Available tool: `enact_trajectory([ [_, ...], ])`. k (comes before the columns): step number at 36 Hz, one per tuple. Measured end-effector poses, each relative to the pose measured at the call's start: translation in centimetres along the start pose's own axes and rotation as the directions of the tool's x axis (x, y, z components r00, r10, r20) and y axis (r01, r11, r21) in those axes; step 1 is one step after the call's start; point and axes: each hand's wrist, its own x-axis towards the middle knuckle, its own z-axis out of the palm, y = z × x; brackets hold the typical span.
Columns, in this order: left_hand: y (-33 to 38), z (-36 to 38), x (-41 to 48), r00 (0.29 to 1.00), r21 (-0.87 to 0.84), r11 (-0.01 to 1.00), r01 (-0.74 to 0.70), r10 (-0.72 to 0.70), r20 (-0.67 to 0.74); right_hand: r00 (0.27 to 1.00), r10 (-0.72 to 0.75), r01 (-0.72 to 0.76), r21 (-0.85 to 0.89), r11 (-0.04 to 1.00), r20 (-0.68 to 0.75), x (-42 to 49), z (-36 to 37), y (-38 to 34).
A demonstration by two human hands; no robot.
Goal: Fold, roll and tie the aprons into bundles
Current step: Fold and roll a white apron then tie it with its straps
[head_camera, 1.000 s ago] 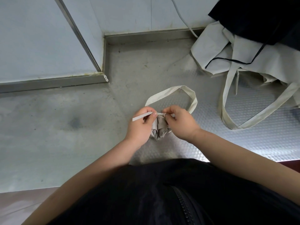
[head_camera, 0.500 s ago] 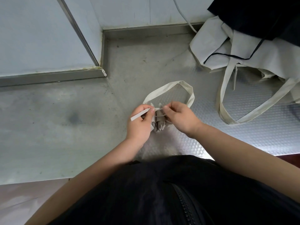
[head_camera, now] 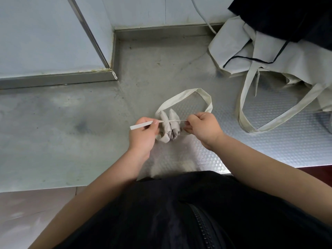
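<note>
A small rolled cream apron bundle (head_camera: 169, 125) lies on the steel counter (head_camera: 86, 141) between my hands. A thin tie string (head_camera: 172, 120) crosses its middle, pulled taut. My left hand (head_camera: 143, 133) pinches the left end of the tie, whose flat tip (head_camera: 139, 126) sticks out to the left. My right hand (head_camera: 203, 126) pinches the right end. The apron's wide neck strap (head_camera: 186, 95) loops out behind the bundle.
A heap of unfolded cream aprons (head_camera: 265, 56) with long straps lies at the back right, under a dark cloth (head_camera: 287, 17). A raised steel ledge and wall (head_camera: 53, 42) stand at the back left. My dark clothing (head_camera: 179, 212) fills the near edge.
My hands have moved apart, drawing the tie tight across the bundle. The bundle's two rolled lobes now show between them.
</note>
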Motion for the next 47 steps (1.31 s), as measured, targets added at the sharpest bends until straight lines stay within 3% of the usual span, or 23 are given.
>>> enact_trajectory([
  [3,0.0,-0.3,-0.2,1.000,-0.046,0.999,0.016,-0.017,-0.007,0.999,0.012,-0.010,0.043,0.999,-0.037,0.0,-0.3,0.5],
  [7,-0.2,0.3,-1.2,0.999,-0.096,0.995,0.029,-0.026,0.036,0.984,0.152,-0.123,0.255,0.959,-0.098,0.1,0.0,0.2],
  [11,0.5,0.3,-1.4,0.987,-0.283,0.954,0.093,-0.050,0.153,0.980,0.199,-0.181,0.457,0.871,0.010,0.3,0.0,-0.7],
  [13,0.9,0.4,-1.3,0.981,-0.288,0.952,0.102,-0.047,0.190,0.982,0.177,-0.187,0.496,0.848,0.067,0.5,0.0,-1.0],
  [21,1.6,0.6,-1.1,0.979,-0.139,0.990,-0.018,0.046,0.198,0.984,0.036,-0.081,0.261,0.962,0.174,0.0,1.0,-1.8],
  [25,1.6,0.7,-1.0,0.978,-0.121,0.992,0.026,0.000,0.209,0.978,0.140,-0.183,0.305,0.935,0.156,-0.2,1.2,-1.7],
  [30,1.2,0.4,-1.0,0.977,-0.280,0.952,0.127,-0.070,0.203,0.955,0.282,-0.294,0.427,0.855,0.091,0.0,0.9,-1.5],
  [34,0.6,0.1,-1.2,0.964,-0.126,0.989,0.081,-0.046,0.261,0.942,0.317,-0.332,0.417,0.846,0.106,0.0,0.4,-0.8],
  [38,0.8,0.1,-1.0,0.961,0.047,0.999,-0.017,0.003,0.278,0.950,0.218,-0.289,0.367,0.884,0.224,0.1,0.7,-0.8],
  [41,1.0,-0.1,-1.0,0.966,0.158,0.984,-0.086,0.044,0.253,0.958,0.043,-0.093,0.165,0.982,0.284,-0.3,0.8,-0.5],
  [45,1.0,-0.2,-0.8,0.967,0.190,0.975,-0.116,0.067,0.246,0.982,-0.105,0.103,0.024,0.994,0.154,-1.4,1.2,-0.3],
  [47,1.0,-0.1,-0.8,0.971,0.193,0.973,-0.128,0.083,0.224,0.968,-0.223,0.238,-0.127,0.963,0.118,-1.4,1.5,-0.1],
])
